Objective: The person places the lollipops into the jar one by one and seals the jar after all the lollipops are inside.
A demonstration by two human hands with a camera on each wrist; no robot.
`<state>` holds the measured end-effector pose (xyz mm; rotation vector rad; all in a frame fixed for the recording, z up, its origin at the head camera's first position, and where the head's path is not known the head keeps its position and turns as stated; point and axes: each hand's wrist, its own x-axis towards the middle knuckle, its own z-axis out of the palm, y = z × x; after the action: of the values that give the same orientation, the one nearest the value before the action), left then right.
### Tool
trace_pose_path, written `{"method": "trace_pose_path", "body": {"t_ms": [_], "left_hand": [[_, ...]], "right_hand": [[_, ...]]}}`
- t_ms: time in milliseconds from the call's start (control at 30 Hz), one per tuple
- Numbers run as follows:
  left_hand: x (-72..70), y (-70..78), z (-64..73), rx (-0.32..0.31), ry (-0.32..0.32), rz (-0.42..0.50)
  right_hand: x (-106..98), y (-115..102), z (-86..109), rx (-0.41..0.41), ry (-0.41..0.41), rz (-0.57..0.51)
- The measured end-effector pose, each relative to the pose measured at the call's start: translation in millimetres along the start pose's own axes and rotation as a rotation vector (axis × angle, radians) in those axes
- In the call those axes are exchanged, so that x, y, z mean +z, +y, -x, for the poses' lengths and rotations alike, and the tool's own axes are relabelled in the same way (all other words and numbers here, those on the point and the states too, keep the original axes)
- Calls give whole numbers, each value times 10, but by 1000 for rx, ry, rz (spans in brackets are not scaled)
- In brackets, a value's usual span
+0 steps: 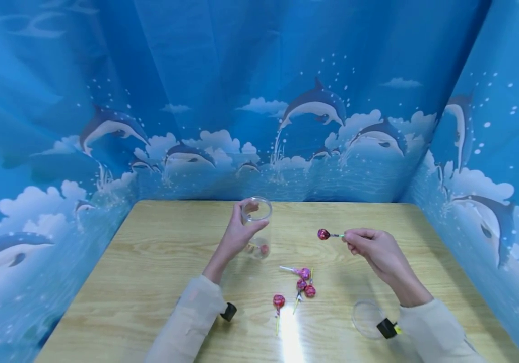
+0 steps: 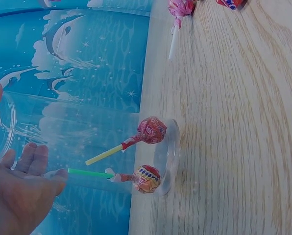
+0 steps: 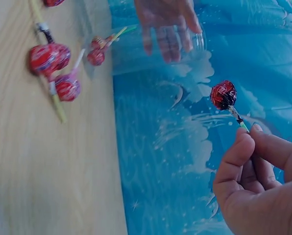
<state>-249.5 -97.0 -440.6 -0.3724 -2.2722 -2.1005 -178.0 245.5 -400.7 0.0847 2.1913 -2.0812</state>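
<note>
My left hand [image 1: 234, 234] grips a clear plastic jar [image 2: 97, 127] near its open rim, thumb on one side and fingers on the other. The jar stands upright at the back middle of the table. Inside, at its bottom, are two wrapped lollipops, one with a yellow stick [image 2: 152, 129] and one with a green stick [image 2: 147, 179]. To the right of the jar, my right hand [image 1: 379, 252] pinches another lollipop [image 1: 323, 234] by the end of its stick. Its dark red head points left toward the jar, held above the table.
Several loose lollipops lie mid-table between the hands: a pink one [image 1: 304, 273] with a white stick, red ones bunched beside it, and a red one [image 1: 278, 301] nearer me. A clear round lid [image 1: 354, 313] lies by my right wrist. A dolphin-print curtain [image 1: 223, 101] surrounds the wooden table [image 1: 150, 262].
</note>
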Motion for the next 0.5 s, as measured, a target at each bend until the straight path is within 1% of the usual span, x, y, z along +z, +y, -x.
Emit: {"method": "trace_pose_path", "body": {"t_ms": [133, 500], "left_hand": [[2, 7, 10, -6, 3, -5], [7, 17, 16, 10, 9, -19]], "right_hand": [[66, -65, -24, -7, 3, -30], [189, -177, -110, -12, -8, -79]]}}
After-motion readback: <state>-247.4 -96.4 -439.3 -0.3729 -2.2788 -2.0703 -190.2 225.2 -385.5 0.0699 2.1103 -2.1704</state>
